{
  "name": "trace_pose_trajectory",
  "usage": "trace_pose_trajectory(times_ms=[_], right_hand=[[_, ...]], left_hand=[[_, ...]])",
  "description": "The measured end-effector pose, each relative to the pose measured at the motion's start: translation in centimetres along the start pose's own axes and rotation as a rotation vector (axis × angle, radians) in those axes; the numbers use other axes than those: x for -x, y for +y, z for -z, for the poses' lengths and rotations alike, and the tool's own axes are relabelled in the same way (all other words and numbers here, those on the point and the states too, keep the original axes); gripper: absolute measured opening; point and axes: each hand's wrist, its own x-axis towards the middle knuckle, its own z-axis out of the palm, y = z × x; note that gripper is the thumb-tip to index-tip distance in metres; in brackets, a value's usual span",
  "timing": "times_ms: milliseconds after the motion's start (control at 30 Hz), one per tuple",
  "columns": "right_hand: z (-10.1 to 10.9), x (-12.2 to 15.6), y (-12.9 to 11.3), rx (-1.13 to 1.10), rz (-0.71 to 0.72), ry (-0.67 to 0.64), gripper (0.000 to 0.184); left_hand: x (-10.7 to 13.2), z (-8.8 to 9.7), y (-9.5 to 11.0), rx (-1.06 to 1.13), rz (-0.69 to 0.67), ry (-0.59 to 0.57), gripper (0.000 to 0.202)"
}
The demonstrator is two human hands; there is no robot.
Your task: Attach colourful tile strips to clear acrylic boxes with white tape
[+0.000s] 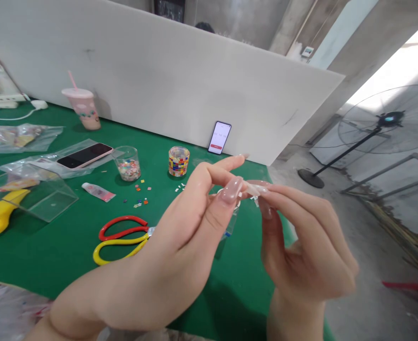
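My left hand (pixel 198 222) is raised over the table with its thumb and fingers pinched together. A small white strip (pixel 252 189) runs between my two hands, its ends partly covered by the fingertips; its kind does not show. My right hand (pixel 304 232) pinches the other end from the right. Below the fingers, small white bits (pixel 254 199) and part of a clear plastic bag (pixel 231 225) show, mostly hidden. Behind my left hand stands a round jar (pixel 178 165) covered in coloured mosaic tiles. Scissors (pixel 123 241) with red and yellow handles lie left of my wrist, blades hidden.
On the green table (pixel 70 255) are a clear cup (pixel 128 166) of small tiles, loose tiles, a small tube (pixel 98 192), a phone (pixel 84 156) and a yellow tool (pixel 1 215). Another phone (pixel 219 137) leans on the white partition (pixel 159 76). A pink tumbler (pixel 84 109) stands behind.
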Motion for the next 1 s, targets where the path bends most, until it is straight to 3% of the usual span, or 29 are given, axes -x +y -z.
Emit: trace_pose_trajectory(times_ms=[100, 200, 367, 767, 1000], right_hand=[[0.5, 0.4, -0.1, 0.009, -0.021, -0.004, 0.029], [1.0, 0.8, 0.0, -0.005, -0.104, -0.098, 0.03], [1.4, 0.7, 0.3, -0.039, -0.105, -0.058, 0.037], [0.1, -0.4, 0.5, 0.029, 0.082, 0.027, 0.028], [-0.3, -0.2, 1.8, 0.04, 0.171, 0.017, 0.026]], left_hand=[[-0.1, -0.2, 0.1, 0.002, -0.011, 0.036, 0.025], [-0.2, -0.4, 0.2, 0.076, -0.037, 0.088, 0.026], [-0.6, -0.1, 0.4, 0.267, 0.024, 0.021, 0.023], [-0.7, -0.4, 1.0, 0.559, 0.134, 0.026, 0.037], [-1.5, 0.3, 0.6, 0.777, 0.212, -0.071, 0.033]])
